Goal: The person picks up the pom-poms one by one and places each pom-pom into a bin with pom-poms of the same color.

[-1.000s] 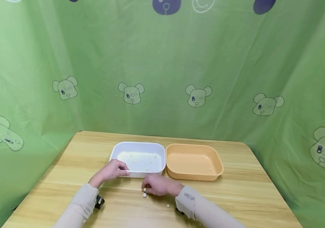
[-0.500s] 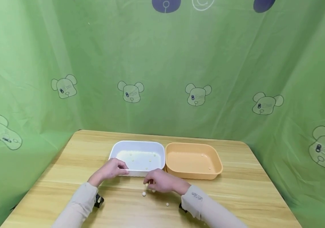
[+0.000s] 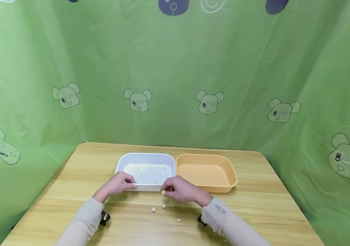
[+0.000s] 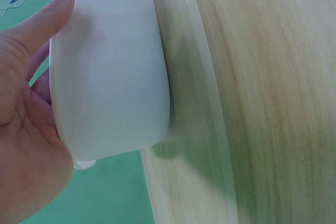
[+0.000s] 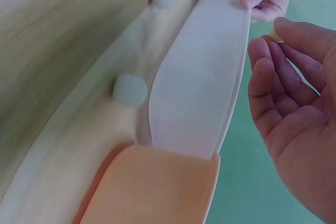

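Note:
My left hand (image 3: 120,182) grips the near rim of a white plastic tub (image 3: 159,187), thumb outside the wall and fingers behind it in the left wrist view. Between the thumb and fingertips of my right hand (image 3: 182,189) is a small pale-yellow ball (image 5: 276,36), mostly covered by the fingertips in the right wrist view. That hand is at the tub's near right corner, raised over the table. Several small yellowish balls (image 3: 159,174) lie inside the white tub.
An orange tub (image 3: 205,189) stands against the white one's right side, with two small pale balls (image 3: 215,167) in it. Loose whitish balls lie on the wooden table (image 3: 138,225) in front: a larger ball (image 3: 153,209), a smaller ball (image 3: 164,206), and another ball (image 3: 179,220) nearer me.
My right hand has lifted away from the table and moved right and toward the white tub, carrying the yellow ball. A whitish ball it covered now shows. The left hand keeps its grip.

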### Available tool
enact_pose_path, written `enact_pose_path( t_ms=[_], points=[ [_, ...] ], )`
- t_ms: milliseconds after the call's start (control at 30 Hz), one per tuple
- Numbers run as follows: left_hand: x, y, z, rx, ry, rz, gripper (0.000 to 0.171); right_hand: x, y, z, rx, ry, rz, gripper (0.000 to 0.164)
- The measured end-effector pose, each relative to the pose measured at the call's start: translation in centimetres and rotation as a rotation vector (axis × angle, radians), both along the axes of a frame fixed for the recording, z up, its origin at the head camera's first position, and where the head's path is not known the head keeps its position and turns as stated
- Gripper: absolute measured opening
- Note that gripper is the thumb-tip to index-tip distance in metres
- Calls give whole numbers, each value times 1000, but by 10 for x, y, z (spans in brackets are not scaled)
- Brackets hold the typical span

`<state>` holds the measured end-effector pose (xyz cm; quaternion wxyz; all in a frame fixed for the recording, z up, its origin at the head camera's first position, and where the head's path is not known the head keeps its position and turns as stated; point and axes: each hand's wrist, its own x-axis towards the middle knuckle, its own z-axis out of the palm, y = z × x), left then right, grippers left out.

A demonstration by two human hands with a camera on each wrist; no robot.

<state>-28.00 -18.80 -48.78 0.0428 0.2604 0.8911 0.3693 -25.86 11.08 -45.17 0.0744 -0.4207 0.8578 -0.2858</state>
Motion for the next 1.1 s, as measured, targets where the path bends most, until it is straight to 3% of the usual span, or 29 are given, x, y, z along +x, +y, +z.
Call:
enact_pose_path(
  t_ms=[333, 767, 1100],
  points=[
    [0, -2, 4, 27, -14, 6, 6, -13, 15, 8, -107, -58, -103, 12],
    [-1, -2, 4, 19, -26, 2, 7, -35, 32, 19, -161, -83, -223, 13],
    [0, 1, 4, 7, -26, -10, 8, -54, 43, 27, -163, -33, -243, 12]
  ],
)
